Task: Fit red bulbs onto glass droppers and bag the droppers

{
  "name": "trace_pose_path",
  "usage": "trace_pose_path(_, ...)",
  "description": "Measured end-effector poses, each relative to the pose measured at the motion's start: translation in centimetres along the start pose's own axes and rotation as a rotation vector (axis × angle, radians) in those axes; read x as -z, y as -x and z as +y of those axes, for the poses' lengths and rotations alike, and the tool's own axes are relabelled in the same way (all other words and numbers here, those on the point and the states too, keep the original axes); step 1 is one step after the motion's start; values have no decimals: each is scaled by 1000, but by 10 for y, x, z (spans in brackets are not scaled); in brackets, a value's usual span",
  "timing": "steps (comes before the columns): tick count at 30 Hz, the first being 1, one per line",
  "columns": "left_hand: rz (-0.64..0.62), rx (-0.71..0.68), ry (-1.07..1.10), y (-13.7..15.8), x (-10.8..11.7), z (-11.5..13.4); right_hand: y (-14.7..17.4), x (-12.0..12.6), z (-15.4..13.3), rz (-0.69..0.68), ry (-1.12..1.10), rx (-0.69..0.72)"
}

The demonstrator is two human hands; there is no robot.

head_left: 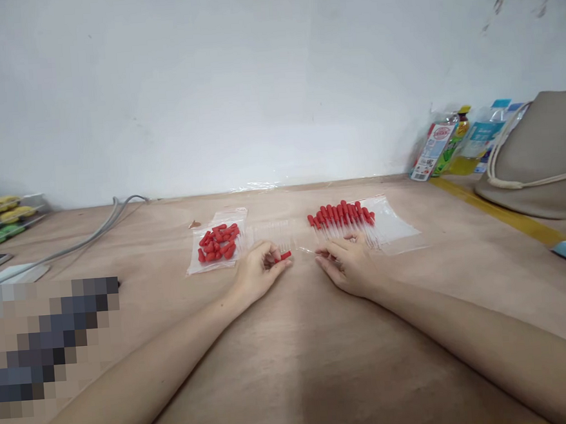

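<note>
Backdrop: pale wall [255,97], scuffed at upper right. Work surface: wooden table [255,369]. Both forearms rest across it, hands near the middle, facing each other.

Left hand [260,268]: thumb and fingers drawn narrow, holding 1 red bulb [286,256]; it lies at the fingertips, its end pointing right, towards the other hand. Right hand [347,265]: fingers narrowed on 1 clear tube [306,250], which sticks out leftward past the fingertips. Tube end and held bulb are near each other, apart, a small gap between.

At far right, a grey-beige item [525,150] with a pale cord. Just left of it, leaning near the wall: a blue-capped bottle [475,143] with a blue label; a yellow-capped bottle [457,138], green and yellow label; a pack [436,146] with a red-and-white label, round red mark and what looks like a barcode. Lettering on all 3 too small and blurred to read.

Left plastic bag [193,263]: loose red bulbs [217,239] heaped on it, left of the left hand. Right plastic bag [395,220]: a row of red-topped droppers [344,214] just beyond the right hand, partly over the bag. Between the 2 groups, loose clear tubes [272,231] lie beyond the left fingertips
</note>
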State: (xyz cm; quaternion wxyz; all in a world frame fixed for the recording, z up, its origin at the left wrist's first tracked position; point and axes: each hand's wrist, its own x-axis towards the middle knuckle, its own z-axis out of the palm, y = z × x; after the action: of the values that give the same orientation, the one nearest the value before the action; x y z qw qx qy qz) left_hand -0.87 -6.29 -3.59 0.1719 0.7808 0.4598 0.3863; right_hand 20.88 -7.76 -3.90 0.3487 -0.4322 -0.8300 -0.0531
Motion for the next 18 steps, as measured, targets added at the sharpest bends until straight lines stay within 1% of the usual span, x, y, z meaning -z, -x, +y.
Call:
trace_pose_path(2, 16, 5, 9, 0, -1, -4, 0, 0, 0, 1, -20, 25)
trace_pose_path(4, 12, -21, 8, 0, 0, -4, 0, -1, -1, 1, -28, 33)
trace_pose_path(7, -15, -77, -7, 0, 1, -1, -1, 0, -3, -27, -23, 47)
trace_pose_path(10, -35, -103, -1, 0, 2, 4, -2, 1, -5, -56, -27, 90)
trace_pose_path(15, -35, -123, 24, 1, 5, 8, -3, 1, -4, -57, -70, 129)
trace_pose_path(18, -46, -160, 17, 1, 6, 7, -3, 0, -2, -64, -90, 157)
